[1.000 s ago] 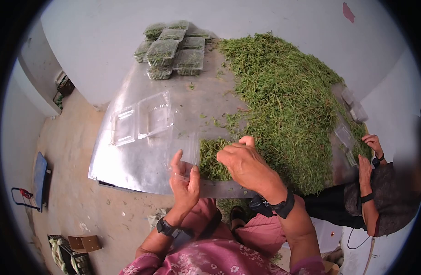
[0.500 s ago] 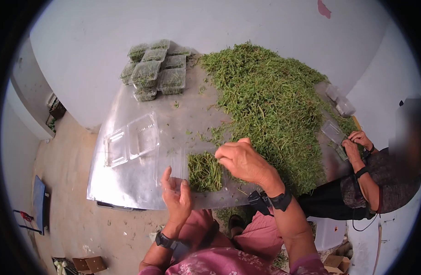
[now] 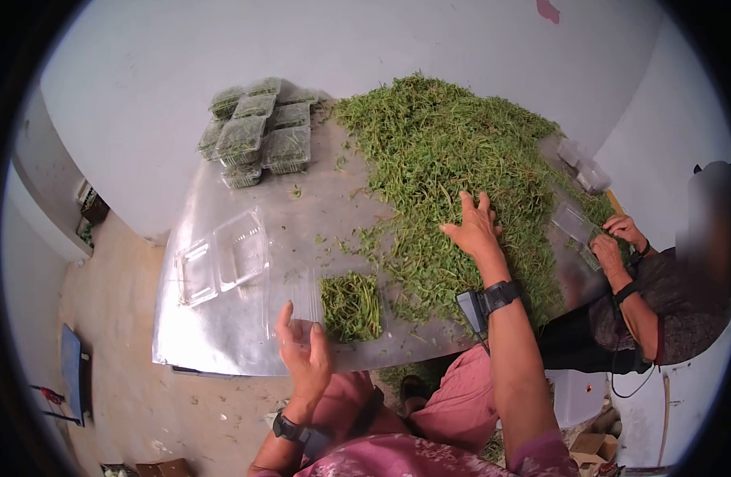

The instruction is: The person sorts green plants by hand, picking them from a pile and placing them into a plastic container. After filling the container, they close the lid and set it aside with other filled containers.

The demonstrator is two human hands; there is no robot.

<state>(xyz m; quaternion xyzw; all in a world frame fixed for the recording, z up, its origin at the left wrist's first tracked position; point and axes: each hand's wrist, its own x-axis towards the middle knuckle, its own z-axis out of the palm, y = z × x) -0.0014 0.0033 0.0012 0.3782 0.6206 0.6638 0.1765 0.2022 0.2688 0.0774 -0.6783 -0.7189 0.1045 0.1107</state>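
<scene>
A clear plastic clamshell box (image 3: 305,288) lies opened on the metal table, its right half packed with green stems and leaves (image 3: 351,307). My left hand (image 3: 306,350) is at the front edge of this box, thumb and fingers apart around its near side. Over the big heap of cut greens (image 3: 453,151), my right hand (image 3: 475,229) reaches with fingers spread and nothing in them. The fingertips are right at the surface of the heap.
An opened clear box (image 3: 242,248) lies on the metal table (image 3: 206,334) at left. Filled, closed boxes (image 3: 242,137) are stacked at the back left. At right, a co-worker's hands (image 3: 612,246) handle another clear box (image 3: 572,222); more clear boxes (image 3: 584,167) stand behind.
My right hand has moved from the filled box up and right to the heap, and its fingers have spread. The left hand stays by the box.
</scene>
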